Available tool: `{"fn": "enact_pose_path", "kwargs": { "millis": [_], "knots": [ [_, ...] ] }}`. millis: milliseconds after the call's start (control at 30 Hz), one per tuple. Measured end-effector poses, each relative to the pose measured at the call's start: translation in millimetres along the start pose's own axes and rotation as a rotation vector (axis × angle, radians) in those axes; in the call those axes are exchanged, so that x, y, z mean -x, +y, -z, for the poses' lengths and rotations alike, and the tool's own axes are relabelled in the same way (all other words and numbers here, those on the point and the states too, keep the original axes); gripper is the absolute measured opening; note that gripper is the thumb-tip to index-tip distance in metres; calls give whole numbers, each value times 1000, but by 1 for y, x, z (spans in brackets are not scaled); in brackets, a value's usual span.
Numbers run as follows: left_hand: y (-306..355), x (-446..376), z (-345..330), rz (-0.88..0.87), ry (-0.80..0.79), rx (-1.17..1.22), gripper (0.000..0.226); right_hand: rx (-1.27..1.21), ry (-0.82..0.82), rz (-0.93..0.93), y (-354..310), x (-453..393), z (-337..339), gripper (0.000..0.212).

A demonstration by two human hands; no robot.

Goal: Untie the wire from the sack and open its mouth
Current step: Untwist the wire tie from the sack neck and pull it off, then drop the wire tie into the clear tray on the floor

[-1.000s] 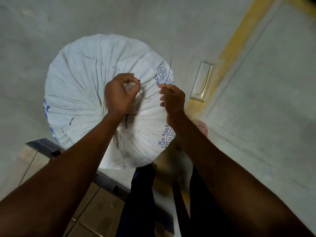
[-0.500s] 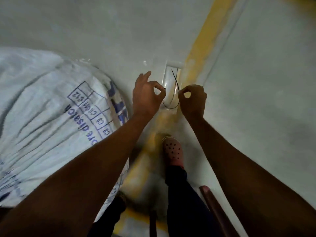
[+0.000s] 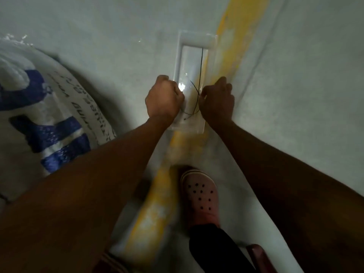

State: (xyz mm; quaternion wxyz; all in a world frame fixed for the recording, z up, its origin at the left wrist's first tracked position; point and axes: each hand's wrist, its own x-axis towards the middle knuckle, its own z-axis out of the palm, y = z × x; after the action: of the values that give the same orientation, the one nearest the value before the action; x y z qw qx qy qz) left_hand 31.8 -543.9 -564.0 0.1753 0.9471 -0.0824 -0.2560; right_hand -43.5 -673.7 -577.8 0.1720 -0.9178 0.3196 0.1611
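The white woven sack [image 3: 45,119] with blue print bulges at the left edge, away from both hands; its mouth is out of view. A thin dark wire [image 3: 199,89] is held over a shallow white tray [image 3: 194,41] on the floor. My left hand [image 3: 164,98] pinches the wire's lower looped end at the tray's left side. My right hand [image 3: 217,101] pinches the wire where its strands cross, at the tray's right side. One wire end sticks up straight toward the tray's far end.
A wide yellow painted stripe [image 3: 234,34] runs diagonally across the grey floor under the tray. My foot in a pink perforated clog [image 3: 200,196] stands near the stripe. A dark reddish object [image 3: 258,257] pokes in at the bottom right.
Both hands left the sack's tied top with the wire and moved right and down to the white tray. The sack has slid to the left of the view.
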Motion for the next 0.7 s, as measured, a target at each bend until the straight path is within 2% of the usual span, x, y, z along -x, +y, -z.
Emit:
{"fn": "enact_pose_path", "kwargs": {
  "millis": [167, 267, 400, 533, 700],
  "knots": [
    [12, -6, -6, -111, 28, -199, 18, 234, 1, 79, 2, -17, 0, 13],
    [16, -1, 0, -154, -51, -356, 25, 301, -64, 92, 3, -11, 5, 25],
    [20, 9, 25, -207, -257, -391, 63, 233, -209, 99, 4, 7, 24, 66],
    [24, 23, 72, -202, -387, -361, 83, 120, -230, 192, 8, 25, 59, 68],
    [30, 52, 166, -244, -420, -455, 119, 131, -337, 343, -11, 48, 142, 102]
  ]
}}
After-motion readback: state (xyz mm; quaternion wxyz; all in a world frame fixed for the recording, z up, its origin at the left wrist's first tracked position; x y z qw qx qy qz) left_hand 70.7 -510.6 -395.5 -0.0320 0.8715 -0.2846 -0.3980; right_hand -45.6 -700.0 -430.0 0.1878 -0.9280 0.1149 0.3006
